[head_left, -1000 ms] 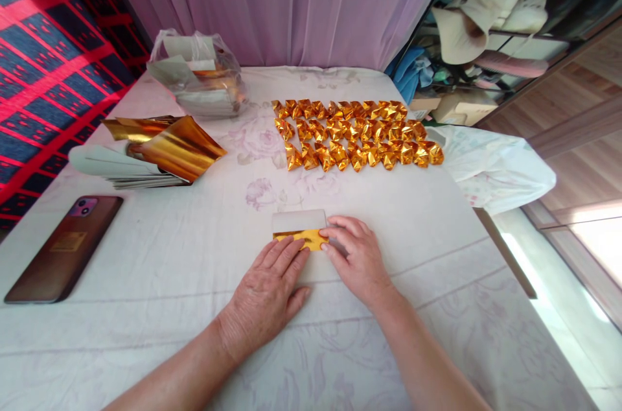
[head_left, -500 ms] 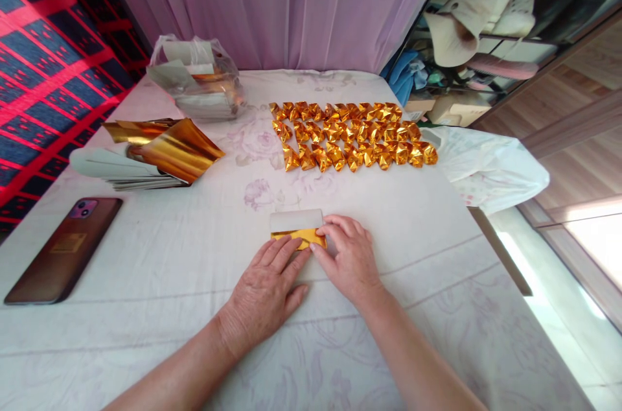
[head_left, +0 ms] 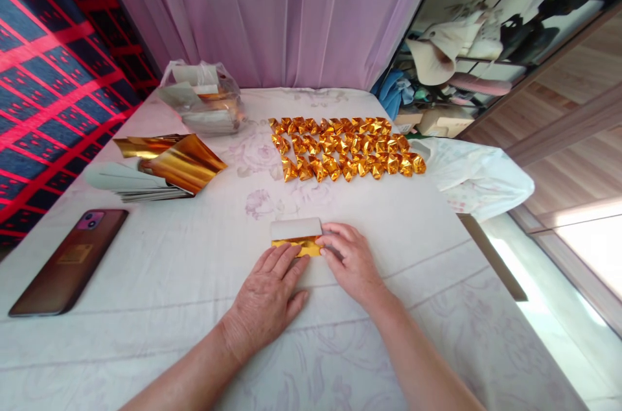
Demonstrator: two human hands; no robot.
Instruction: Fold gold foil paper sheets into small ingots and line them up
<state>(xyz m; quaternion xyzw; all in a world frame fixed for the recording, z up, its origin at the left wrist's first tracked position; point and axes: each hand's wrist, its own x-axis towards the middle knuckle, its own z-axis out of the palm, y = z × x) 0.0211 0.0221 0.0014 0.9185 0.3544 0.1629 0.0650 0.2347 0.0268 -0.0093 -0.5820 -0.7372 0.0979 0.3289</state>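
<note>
The left hand (head_left: 266,297) lies flat, fingers (head_left: 286,258) outstretched and pressing down on a partly folded gold foil sheet (head_left: 297,245) on the cloth-covered worktop (head_left: 170,268). The right hand (head_left: 352,262) touches the sheet's right end with bent fingers; whether they pinch it is unclear. Beyond lie rows of folded gold pieces (head_left: 346,148); to the left, a foil stack (head_left: 160,164) and a phone (head_left: 70,262).

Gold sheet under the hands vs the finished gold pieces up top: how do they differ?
The gold sheet lies flat, partly folded, white backing showing, pressed by the left hand and right hand. The finished gold pieces are small, puffed and crinkled, lined up in rows, untouched. Both are shiny gold foil.
</note>
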